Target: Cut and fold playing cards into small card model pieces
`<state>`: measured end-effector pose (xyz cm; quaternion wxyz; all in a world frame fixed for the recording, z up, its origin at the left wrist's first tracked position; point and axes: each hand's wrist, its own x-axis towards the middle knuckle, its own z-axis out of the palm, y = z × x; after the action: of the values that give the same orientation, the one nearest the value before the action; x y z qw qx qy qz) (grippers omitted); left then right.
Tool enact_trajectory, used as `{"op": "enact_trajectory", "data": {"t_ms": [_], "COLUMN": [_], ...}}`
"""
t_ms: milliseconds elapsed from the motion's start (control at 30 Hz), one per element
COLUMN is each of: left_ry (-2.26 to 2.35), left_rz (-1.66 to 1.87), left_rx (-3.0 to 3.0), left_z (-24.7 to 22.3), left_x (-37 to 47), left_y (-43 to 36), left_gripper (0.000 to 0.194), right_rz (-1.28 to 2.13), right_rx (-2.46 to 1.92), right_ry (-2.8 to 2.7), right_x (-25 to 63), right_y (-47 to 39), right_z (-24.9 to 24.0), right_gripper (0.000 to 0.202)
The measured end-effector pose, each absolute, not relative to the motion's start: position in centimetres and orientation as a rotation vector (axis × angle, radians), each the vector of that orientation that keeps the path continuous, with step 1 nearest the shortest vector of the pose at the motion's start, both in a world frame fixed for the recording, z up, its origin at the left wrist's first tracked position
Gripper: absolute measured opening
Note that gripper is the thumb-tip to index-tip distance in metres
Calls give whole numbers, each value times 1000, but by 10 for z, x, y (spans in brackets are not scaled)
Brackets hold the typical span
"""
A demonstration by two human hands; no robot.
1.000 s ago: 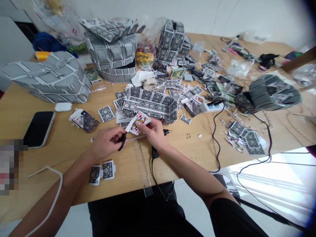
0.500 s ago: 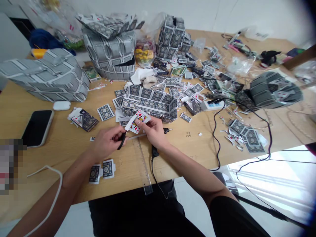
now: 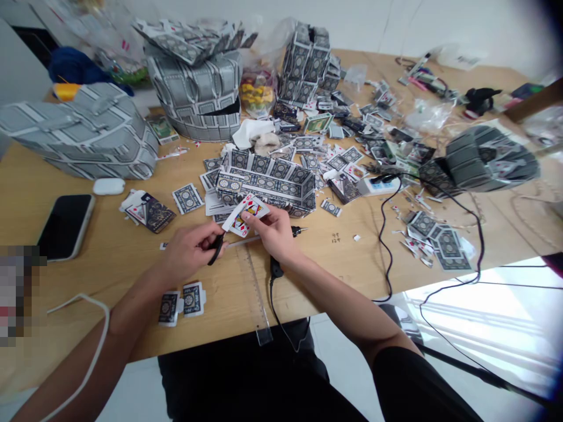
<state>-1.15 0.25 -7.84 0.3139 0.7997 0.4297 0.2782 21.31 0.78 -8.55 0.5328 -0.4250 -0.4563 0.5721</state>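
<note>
My left hand (image 3: 191,249) is closed on black-handled scissors (image 3: 216,249), whose blades lie at the card's left edge. Between the thumb and fingers of my right hand (image 3: 275,231) is a red-and-white playing card (image 3: 253,212), face up, with a strip along its left side partly parted from it. Just behind the card stands an open box made of folded cards (image 3: 264,181). Two folded cards (image 3: 192,299) lie near the table's front edge. Under my hands a clear ruler (image 3: 257,293) points toward my lap, and a black pen-shaped tool (image 3: 276,268) with a cord lies by my right wrist.
Woven card baskets (image 3: 92,132) stand at the back left. A phone (image 3: 65,227) and a card box (image 3: 152,212) lie on the left. Loose cards (image 3: 347,158) crowd the back middle. A black cable (image 3: 382,246) loops across the right side, near a round card basket (image 3: 470,161).
</note>
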Motion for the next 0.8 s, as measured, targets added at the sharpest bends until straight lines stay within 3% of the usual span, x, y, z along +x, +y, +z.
{"op": "enact_trajectory", "data": {"t_ms": [800], "left_ry": [1202], "left_rz": [685], "left_rx": [2068], "left_z": [-73], "left_x": [-4], "left_y": [0], "left_gripper": [16], "right_rz": [1355], "right_rx": [-1020], "right_ry": [-1122], "right_x": [213], "right_y": [8], "right_z": [-87], "right_gripper": [47]}}
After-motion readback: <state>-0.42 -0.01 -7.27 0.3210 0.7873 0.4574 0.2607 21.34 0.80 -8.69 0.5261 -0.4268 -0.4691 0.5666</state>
